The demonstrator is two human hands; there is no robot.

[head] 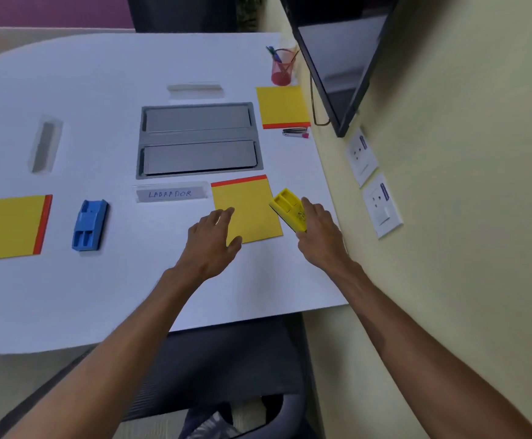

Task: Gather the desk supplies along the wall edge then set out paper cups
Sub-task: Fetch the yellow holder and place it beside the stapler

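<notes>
Presently: blue plastic duster, far left; left hand, fingers spread, empty, over the red-edged yellow paper pad; right hand gripping the yellow plastic duster beside it, near the wall. Probably best to set this flush to the wall edge, pad following flat.

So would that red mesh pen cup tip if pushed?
The red mesh pen cup looks light, being open wire. Pens lean out above its rim, so a high push might tip it; low, it probably slides.
</notes>
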